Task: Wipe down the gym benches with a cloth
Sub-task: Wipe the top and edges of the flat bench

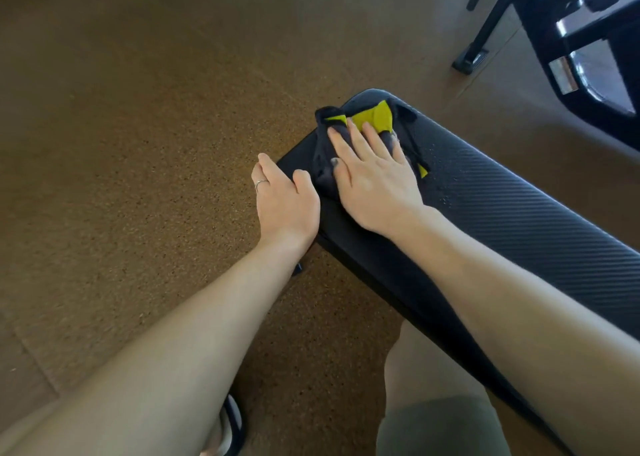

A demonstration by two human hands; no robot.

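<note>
Cloth (349, 133) under right hand (374, 175), bench (519, 213) end.

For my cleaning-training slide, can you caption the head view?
Right hand presses a dark-and-yellow cloth on the black bench pad's end; left hand rests on its edge.

A black padded desk (502, 220) with a ribbed, woven-looking top runs from the middle of the frame down to the lower right edge, its rounded end at the centre. On that end lies a bunched dark cloth (349, 133) with yellow-green patches, pressed flat by the right grip (372, 178), fingers straight. The left grip (284, 196) rests on the desk's left edge, thumb on top, fingers over the side. Small droplets dot the top just right of the cloth. The desk stands on a brown speckled floor (138, 126).
</note>
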